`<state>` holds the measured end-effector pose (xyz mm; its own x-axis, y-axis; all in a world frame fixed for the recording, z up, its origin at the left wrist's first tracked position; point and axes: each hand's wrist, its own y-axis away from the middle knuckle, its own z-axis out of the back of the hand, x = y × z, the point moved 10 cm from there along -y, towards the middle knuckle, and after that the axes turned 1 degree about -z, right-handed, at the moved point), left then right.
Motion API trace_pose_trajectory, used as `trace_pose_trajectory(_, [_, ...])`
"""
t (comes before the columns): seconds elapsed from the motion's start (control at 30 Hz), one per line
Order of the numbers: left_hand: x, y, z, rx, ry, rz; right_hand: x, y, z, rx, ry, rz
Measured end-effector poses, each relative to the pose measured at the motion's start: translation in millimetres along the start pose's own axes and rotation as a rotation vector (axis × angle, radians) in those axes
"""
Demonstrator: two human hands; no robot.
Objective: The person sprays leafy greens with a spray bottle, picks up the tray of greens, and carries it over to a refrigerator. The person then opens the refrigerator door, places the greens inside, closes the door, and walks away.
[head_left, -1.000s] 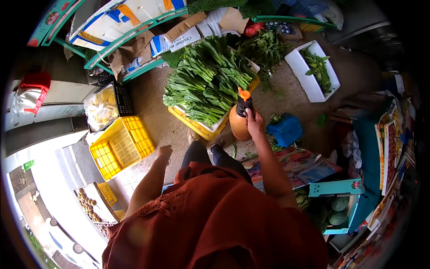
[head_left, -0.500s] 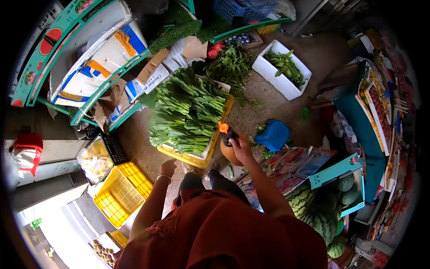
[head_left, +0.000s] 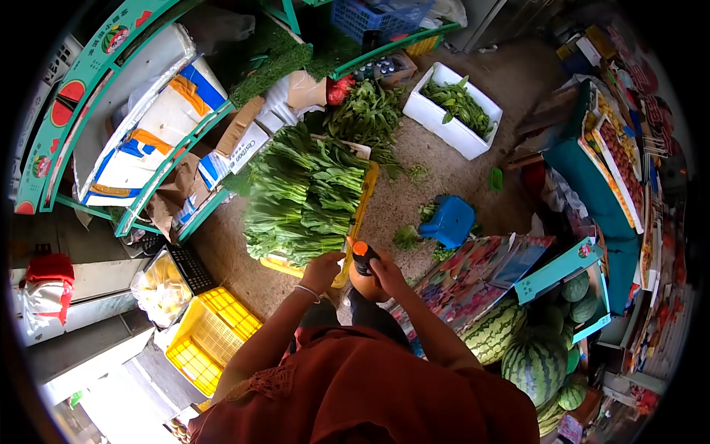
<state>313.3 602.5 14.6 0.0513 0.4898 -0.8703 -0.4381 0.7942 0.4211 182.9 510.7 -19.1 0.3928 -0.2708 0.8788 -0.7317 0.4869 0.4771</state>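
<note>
My right hand grips the black neck of a round orange-brown spray bottle with an orange top, close in front of my legs. Just left of the bottle's top is my left hand, with a bracelet at the wrist; its fingers are bent and too small to read. Directly beyond my hands, leafy green vegetables lie heaped on a yellow tray.
A yellow crate stands at the left. Right of the bottle are a blue stool and watermelons. A white foam box of greens is farther off. Green-framed shelving curves along the upper left.
The bottle and my right hand have come nearer my body. My left hand has moved forward and right, from beside my legs to beside the bottle. The view has turned slightly.
</note>
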Motion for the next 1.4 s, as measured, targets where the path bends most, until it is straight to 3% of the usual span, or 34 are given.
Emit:
trace_pose_trajectory(0.07, [-5.0,-0.1,1.3,-0.002,0.004,-0.005,-13.3,3.7,1.8,-0.011,0.025,-0.153])
trace_pose_trajectory(0.17, [-8.7,1.8,6.6,-0.025,-0.027,0.012,-20.6,-1.5,1.2,-0.051,0.207,-0.052])
trace_pose_trajectory(0.37, [-22.4,5.1,6.7,0.004,-0.004,-0.040,-30.9,-3.1,-7.7,-0.034,0.287,-0.061])
trace_pose_trajectory(0.7, [-15.1,10.8,-3.9,0.061,0.070,-0.045,-29.6,10.7,-29.4,0.078,0.135,-0.199])
trace_pose_trajectory(0.73, [-10.9,11.7,-2.8,0.078,0.139,-0.033,-22.9,14.2,-37.9,0.107,0.127,-0.200])
trace_pose_trajectory(0.77, [2.1,15.1,-5.7,0.145,0.263,0.126,-17.5,17.1,-45.3,0.122,0.124,-0.201])
trace_pose_trajectory(0.93, [34.6,45.5,17.0,0.151,0.292,0.251,-14.5,25.1,-85.4,0.244,0.181,-0.199])
trace_pose_trajectory(1.0, [55.1,65.4,18.8,0.182,0.475,0.394,-13.4,28.6,-110.6,0.377,0.181,-0.188])
trace_pose_trajectory(1.2, [50.3,110.4,50.2,0.135,0.146,0.317,-51.3,29.7,-178.0,0.670,0.362,-0.253])
trace_pose_trajectory(1.27, [73.7,130.2,60.5,0.064,0.102,0.345,-43.1,25.2,-199.1,0.747,0.803,0.041])
trace_pose_trajectory(1.33, [111.5,140.9,70.4,-0.054,-0.082,0.229,-33.6,16.8,-200.7,0.691,0.743,0.117])
trace_pose_trajectory(1.4, [141.2,147.2,75.5,-0.112,0.036,0.254,-51.3,-5.3,-193.7,0.528,0.780,0.122])
